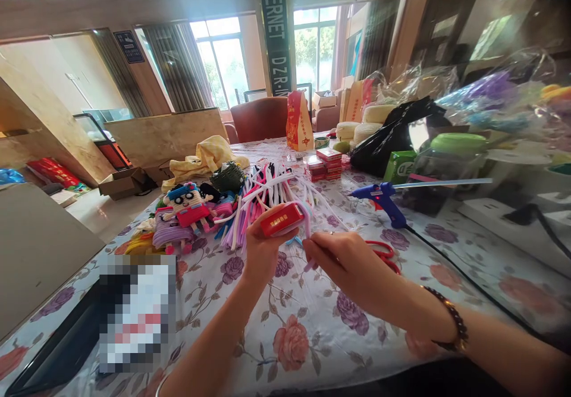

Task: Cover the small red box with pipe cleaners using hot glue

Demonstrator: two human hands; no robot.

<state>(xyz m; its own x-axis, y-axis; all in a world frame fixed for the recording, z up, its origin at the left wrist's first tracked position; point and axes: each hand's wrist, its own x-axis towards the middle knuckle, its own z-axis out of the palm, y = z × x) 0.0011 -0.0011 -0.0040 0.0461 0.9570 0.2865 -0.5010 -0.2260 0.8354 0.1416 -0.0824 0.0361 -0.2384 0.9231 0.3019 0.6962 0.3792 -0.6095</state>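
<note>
I am viewing the table through the head camera. The left hand (pixel 262 248) is clamping a red box (pixel 282 221) above the floral tablecloth (pixel 214 325), just on the near side of a bundle of fuzzy stems (pixel 238 221). The box is bearing a line of gold characters, too small for me to read. The right hand (pixel 345 257) is pinching a lilac strip (pixel 307 226) between its fingertips, and the strip is running by the box's right end. The hands are standing apart, near each other. At the far side, a dark pillar (pixel 275 34) is displaying "INTERNET DZR-IN" in white capitals, the last letters being cut off. A red-and-yellow bag (pixel 298 122) is carrying vertical characters I am not making out. To the right, a blue glue gun (pixel 379 198) is resting near a green box (pixel 398 167) whose pale marking I am finding illegible.
</note>
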